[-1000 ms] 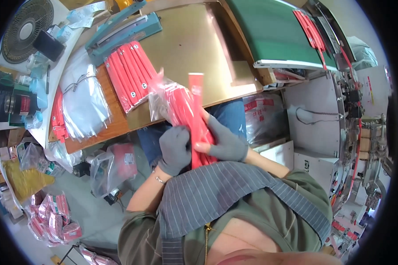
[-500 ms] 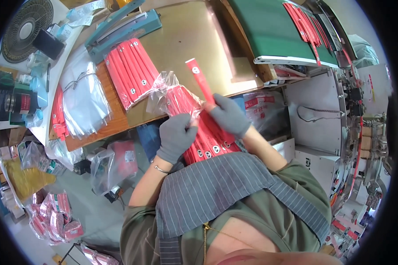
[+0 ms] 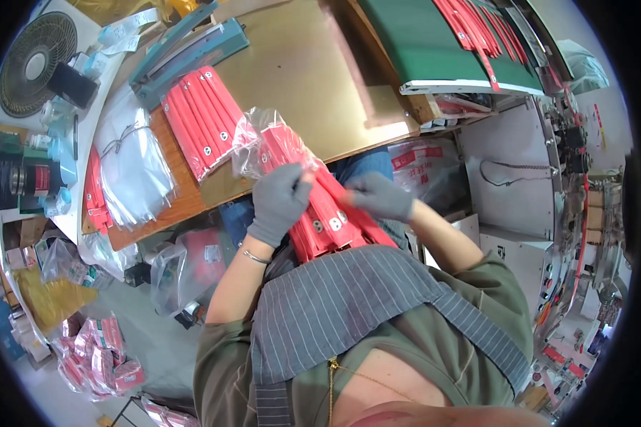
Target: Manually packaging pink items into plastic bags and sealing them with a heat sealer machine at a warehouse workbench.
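A bundle of long, narrow red packets [image 3: 324, 217] rests against my apron, slanting away toward the table edge. Its far end sits inside a clear plastic bag [image 3: 278, 135]. My left hand [image 3: 281, 203], in a grey glove, is closed round the bag's near part and the packets on their left side. On the right side my gloved right hand [image 3: 383, 197] has its fingers closed at the edge of a red packet lying along the bundle; its fingertips are partly hidden. Just beyond my left hand, a filled clear bag of red packets [image 3: 203, 117] lies on the table.
A stack of clear bags [image 3: 135, 160] tied with a cord lies at the table's left, near a blue sealer [image 3: 192, 64]. Back right is a green conveyor belt [image 3: 413, 43] carrying several red packets [image 3: 470, 28]. A fan [image 3: 35, 65] stands far left; bagged packs [image 3: 96, 356] lie lower left.
The single red packet that my right hand held up has come down onto the bundle. My right hand has moved slightly right and nearer me; my left hand has shifted slightly.
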`<action>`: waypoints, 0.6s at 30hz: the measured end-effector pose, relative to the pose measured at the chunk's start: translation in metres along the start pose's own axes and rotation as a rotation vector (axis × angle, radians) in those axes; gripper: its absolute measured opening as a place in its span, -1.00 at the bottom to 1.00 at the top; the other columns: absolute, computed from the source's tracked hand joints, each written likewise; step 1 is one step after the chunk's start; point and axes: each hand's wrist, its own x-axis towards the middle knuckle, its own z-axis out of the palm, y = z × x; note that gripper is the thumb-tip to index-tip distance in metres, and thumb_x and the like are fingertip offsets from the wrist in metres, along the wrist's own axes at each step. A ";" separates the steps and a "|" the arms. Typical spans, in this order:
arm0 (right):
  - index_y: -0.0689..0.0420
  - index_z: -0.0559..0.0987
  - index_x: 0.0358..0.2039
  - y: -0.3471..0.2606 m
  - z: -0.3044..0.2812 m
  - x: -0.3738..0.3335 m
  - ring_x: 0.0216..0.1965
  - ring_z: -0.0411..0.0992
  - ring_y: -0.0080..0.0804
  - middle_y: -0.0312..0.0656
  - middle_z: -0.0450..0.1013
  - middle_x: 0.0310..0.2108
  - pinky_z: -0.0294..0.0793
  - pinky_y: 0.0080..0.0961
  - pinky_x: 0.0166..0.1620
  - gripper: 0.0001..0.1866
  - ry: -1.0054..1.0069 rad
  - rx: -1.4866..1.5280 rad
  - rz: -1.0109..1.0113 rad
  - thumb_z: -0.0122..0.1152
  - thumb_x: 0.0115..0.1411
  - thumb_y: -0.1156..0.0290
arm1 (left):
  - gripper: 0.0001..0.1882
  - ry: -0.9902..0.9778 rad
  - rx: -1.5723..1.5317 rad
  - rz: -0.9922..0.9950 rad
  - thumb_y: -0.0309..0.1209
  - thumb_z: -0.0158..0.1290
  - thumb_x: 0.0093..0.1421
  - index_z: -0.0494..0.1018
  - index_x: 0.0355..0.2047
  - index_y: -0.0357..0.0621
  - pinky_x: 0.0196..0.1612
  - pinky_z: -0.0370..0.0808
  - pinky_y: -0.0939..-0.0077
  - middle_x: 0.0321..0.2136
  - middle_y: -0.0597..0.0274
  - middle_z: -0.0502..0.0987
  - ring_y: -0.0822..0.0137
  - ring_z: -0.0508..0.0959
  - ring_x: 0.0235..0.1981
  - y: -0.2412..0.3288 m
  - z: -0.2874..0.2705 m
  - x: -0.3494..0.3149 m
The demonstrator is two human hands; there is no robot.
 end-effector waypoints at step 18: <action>0.12 0.48 -0.42 -0.118 -0.030 0.008 -0.67 0.35 -0.21 -0.09 0.34 -0.66 0.35 -0.45 -0.54 -0.92 1.038 -0.445 -1.043 0.17 0.03 0.50 | -0.87 0.032 -0.043 -0.147 -0.41 0.05 0.04 0.35 -0.44 -0.16 -0.50 0.38 0.37 -0.69 0.06 0.35 0.16 0.45 -0.63 0.061 -0.092 0.062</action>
